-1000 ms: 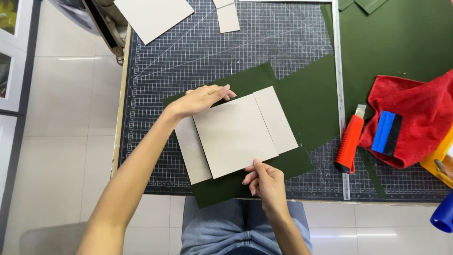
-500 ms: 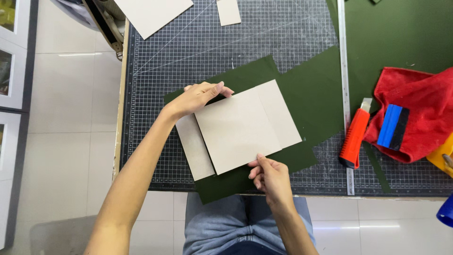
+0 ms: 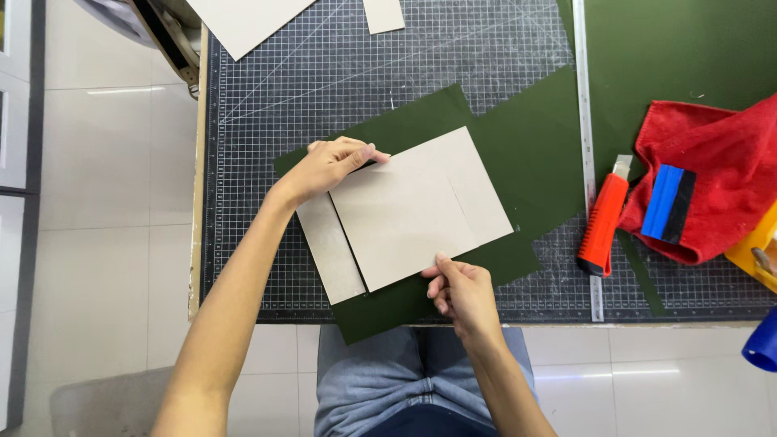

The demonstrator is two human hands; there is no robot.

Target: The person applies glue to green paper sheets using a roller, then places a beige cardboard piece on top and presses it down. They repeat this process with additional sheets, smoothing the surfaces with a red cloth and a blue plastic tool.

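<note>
A big dark cutting mat [image 3: 324, 73] with a grid covers the table. On it lies one dark green sheet [image 3: 518, 154], tilted, with its near corner hanging off the table edge. On the green sheet lie grey boards [image 3: 413, 210]: one wide board and one narrow strip at its left side, with a thin gap between them. Two more pale boards [image 3: 251, 20] lie at the far edge of the mat.

The left hand [image 3: 328, 166] lies flat on the far left corner of the wide board, fingers pressed together. The right hand [image 3: 461, 291] pinches the near edge of that board between thumb and fingers.

At the right are one red cloth [image 3: 712, 154], one long metal ruler [image 3: 584, 121], one red knife [image 3: 603, 222] and one blue scraper [image 3: 668, 202] on the cloth.
</note>
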